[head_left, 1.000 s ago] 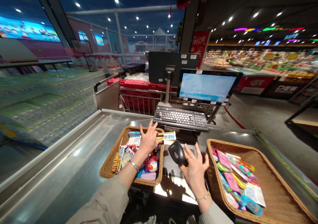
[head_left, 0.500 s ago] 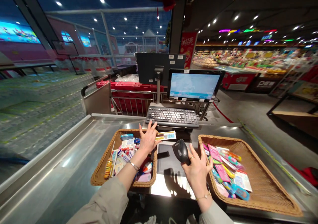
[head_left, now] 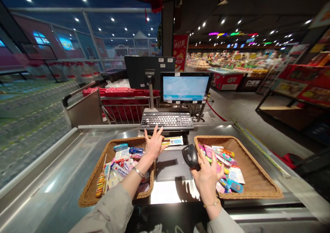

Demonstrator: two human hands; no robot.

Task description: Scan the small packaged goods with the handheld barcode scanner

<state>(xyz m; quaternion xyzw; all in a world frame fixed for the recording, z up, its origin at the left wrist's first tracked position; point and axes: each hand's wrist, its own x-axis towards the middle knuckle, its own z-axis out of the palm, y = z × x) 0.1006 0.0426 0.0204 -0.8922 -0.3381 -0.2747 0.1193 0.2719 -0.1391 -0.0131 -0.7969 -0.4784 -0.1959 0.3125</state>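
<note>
My left hand point(head_left: 154, 145), fingers spread over the top, grips a long, narrow white-and-yellow packet point(head_left: 173, 141) by its left end. A barcode shows on the packet's upper side; its contents I cannot make out. In my right hand point(head_left: 207, 174) is a black barcode scanner point(head_left: 190, 156), its head pointing up and left, close to the packet's right end. Beneath my left forearm stands a wicker basket point(head_left: 89, 186) of small packaged goods, toothpaste-like boxes among them. Another wicker basket point(head_left: 261, 178), right of my right hand, holds colourful packets heaped on its left side.
A keyboard point(head_left: 167, 120) lies beyond my hands, with a lit monitor point(head_left: 186, 87) behind it. Between the baskets, a dark flat plate point(head_left: 170, 166) is set into the metal counter point(head_left: 58, 157). A shopping cart point(head_left: 121, 109) stands behind the counter.
The camera view has turned to the right, shifting the baskets and monitor leftward in the picture. Both hands keep their holds; the scanner has come slightly nearer the packet's right end.
</note>
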